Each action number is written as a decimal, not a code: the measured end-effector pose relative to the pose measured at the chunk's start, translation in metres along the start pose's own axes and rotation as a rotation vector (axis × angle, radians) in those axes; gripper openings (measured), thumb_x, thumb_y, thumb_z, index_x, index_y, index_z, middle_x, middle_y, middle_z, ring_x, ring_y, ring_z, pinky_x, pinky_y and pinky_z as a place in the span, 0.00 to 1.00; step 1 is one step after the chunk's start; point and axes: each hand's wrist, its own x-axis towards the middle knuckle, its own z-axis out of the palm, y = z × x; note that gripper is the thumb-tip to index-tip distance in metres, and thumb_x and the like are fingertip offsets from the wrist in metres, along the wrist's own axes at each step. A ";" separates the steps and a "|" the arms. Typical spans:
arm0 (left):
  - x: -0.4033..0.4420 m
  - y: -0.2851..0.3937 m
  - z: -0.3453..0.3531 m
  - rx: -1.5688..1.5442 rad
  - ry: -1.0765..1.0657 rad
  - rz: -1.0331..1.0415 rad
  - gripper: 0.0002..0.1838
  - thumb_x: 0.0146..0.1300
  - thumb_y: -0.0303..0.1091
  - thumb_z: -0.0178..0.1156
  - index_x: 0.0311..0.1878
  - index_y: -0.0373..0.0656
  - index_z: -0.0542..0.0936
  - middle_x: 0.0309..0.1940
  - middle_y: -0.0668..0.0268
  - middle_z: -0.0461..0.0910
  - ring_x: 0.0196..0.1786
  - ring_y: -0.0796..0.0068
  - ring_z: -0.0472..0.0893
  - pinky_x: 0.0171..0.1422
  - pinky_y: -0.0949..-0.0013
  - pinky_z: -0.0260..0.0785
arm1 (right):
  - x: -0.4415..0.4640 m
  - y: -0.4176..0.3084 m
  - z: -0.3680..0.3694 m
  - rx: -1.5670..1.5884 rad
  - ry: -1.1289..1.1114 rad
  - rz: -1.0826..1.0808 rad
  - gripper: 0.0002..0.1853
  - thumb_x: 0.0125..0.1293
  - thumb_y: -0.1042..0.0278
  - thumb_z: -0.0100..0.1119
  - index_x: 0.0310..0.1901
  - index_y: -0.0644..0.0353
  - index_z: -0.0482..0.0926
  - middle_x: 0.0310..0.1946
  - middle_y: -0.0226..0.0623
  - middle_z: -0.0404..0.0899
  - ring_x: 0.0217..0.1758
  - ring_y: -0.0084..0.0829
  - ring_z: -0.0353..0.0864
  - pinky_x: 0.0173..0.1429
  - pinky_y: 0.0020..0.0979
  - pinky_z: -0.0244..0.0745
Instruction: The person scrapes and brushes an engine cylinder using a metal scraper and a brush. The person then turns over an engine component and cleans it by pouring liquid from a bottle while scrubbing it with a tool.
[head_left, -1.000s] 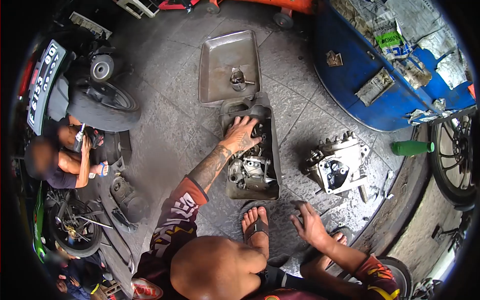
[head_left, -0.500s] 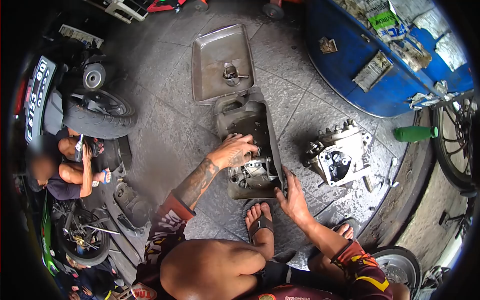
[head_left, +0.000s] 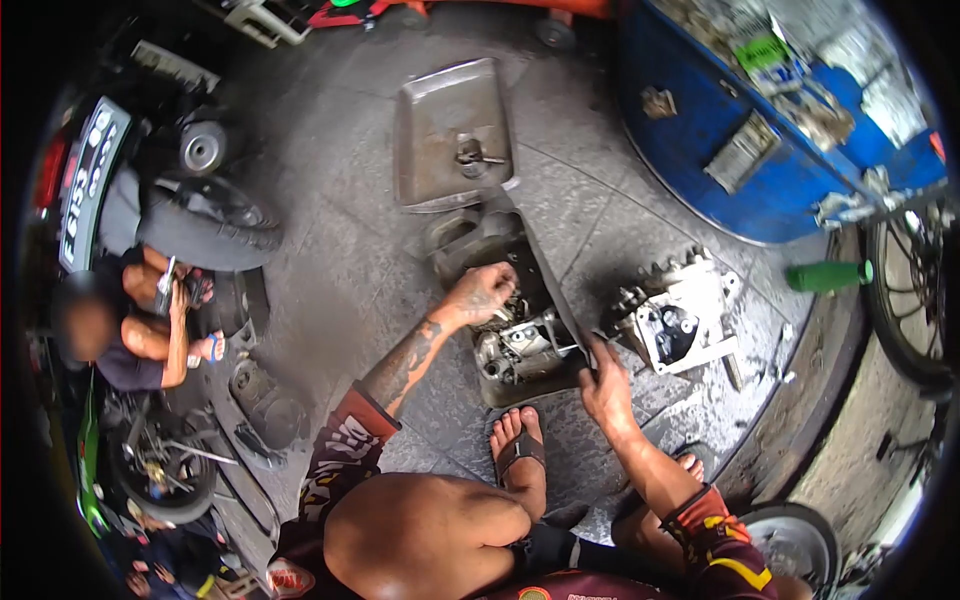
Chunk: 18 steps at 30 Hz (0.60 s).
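A cut-open plastic jerrycan [head_left: 536,265], its moulded handle at the far end, lies on the floor before me and is slightly tilted. Metal engine parts [head_left: 525,345] are heaped in its near half. My left hand [head_left: 484,292] reaches inside with curled fingers, just above the parts; anything between the fingertips is hidden. At the can's near right side, my right hand [head_left: 607,387] is closed around the rim. An engine crankcase [head_left: 683,320] sits on the tiles to the right of that hand.
Beyond the can is a metal tray [head_left: 430,150] holding a small cup-like part [head_left: 470,155]. A blue drum [head_left: 690,130] full of waste stands at the upper right, near a green bottle [head_left: 828,275]. Another person [head_left: 150,330] sits at left beside a motorcycle wheel [head_left: 210,225].
My left hand has lifted slightly off the parts and its fingers have curled. My right hand has gone from resting against the can's side to gripping its rim, and the can has shifted.
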 end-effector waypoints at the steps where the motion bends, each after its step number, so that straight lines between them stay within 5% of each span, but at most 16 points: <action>1: 0.001 -0.014 0.015 0.005 0.167 0.159 0.09 0.61 0.29 0.57 0.41 0.37 0.80 0.34 0.54 0.83 0.39 0.55 0.83 0.47 0.58 0.75 | -0.002 0.002 0.002 0.015 -0.003 0.109 0.28 0.62 0.76 0.57 0.65 0.64 0.69 0.61 0.62 0.71 0.66 0.58 0.70 0.71 0.42 0.64; 2: -0.005 -0.006 0.021 0.171 0.393 0.428 0.08 0.57 0.29 0.61 0.39 0.37 0.81 0.32 0.53 0.81 0.39 0.51 0.81 0.46 0.55 0.75 | -0.007 0.002 0.005 -0.057 0.060 0.077 0.25 0.66 0.71 0.58 0.64 0.69 0.69 0.61 0.61 0.72 0.68 0.54 0.68 0.73 0.40 0.59; 3: -0.019 0.007 0.026 -0.016 0.492 0.426 0.09 0.54 0.29 0.63 0.39 0.37 0.80 0.34 0.53 0.79 0.43 0.51 0.79 0.46 0.55 0.73 | -0.013 -0.004 0.008 -0.067 0.082 0.136 0.26 0.68 0.69 0.59 0.64 0.73 0.67 0.62 0.59 0.71 0.71 0.52 0.65 0.75 0.40 0.55; 5: -0.049 0.030 0.018 -0.012 0.410 0.420 0.13 0.65 0.34 0.59 0.49 0.37 0.77 0.43 0.54 0.72 0.52 0.51 0.75 0.55 0.57 0.71 | -0.035 -0.033 0.006 0.037 0.056 -0.107 0.26 0.67 0.73 0.53 0.66 0.73 0.65 0.66 0.61 0.65 0.73 0.57 0.60 0.77 0.46 0.50; 8: -0.081 0.053 0.008 -0.060 0.482 0.457 0.13 0.69 0.34 0.55 0.53 0.41 0.76 0.48 0.58 0.73 0.50 0.55 0.78 0.55 0.58 0.73 | -0.064 -0.060 -0.010 0.047 -0.088 -0.469 0.25 0.64 0.73 0.52 0.63 0.73 0.66 0.65 0.63 0.64 0.71 0.60 0.60 0.75 0.53 0.50; 12: -0.103 0.039 -0.049 0.141 0.457 0.342 0.13 0.68 0.35 0.57 0.52 0.41 0.78 0.44 0.57 0.77 0.48 0.55 0.80 0.54 0.58 0.74 | -0.039 -0.122 -0.034 0.338 -0.412 -0.602 0.19 0.67 0.71 0.52 0.56 0.72 0.71 0.53 0.57 0.74 0.56 0.53 0.76 0.64 0.46 0.69; 14: -0.115 0.027 -0.092 0.182 0.479 0.083 0.16 0.68 0.41 0.59 0.51 0.39 0.79 0.47 0.57 0.80 0.52 0.58 0.80 0.56 0.59 0.75 | -0.009 -0.141 -0.038 0.383 -0.412 -0.687 0.18 0.71 0.67 0.50 0.57 0.70 0.71 0.50 0.55 0.75 0.50 0.43 0.80 0.53 0.38 0.76; 16: -0.145 0.010 -0.145 0.261 0.769 -0.196 0.29 0.61 0.52 0.67 0.53 0.35 0.76 0.48 0.54 0.80 0.53 0.60 0.80 0.56 0.59 0.74 | 0.024 -0.158 -0.034 0.484 -0.366 -0.712 0.19 0.74 0.65 0.48 0.59 0.70 0.68 0.48 0.51 0.75 0.49 0.37 0.80 0.49 0.32 0.76; 18: -0.166 -0.034 -0.208 0.342 1.196 -0.224 0.44 0.50 0.60 0.74 0.56 0.29 0.72 0.48 0.44 0.78 0.55 0.54 0.78 0.58 0.57 0.72 | 0.038 -0.183 -0.027 0.762 -0.304 -0.456 0.16 0.72 0.70 0.49 0.56 0.70 0.70 0.47 0.49 0.77 0.46 0.35 0.81 0.46 0.30 0.77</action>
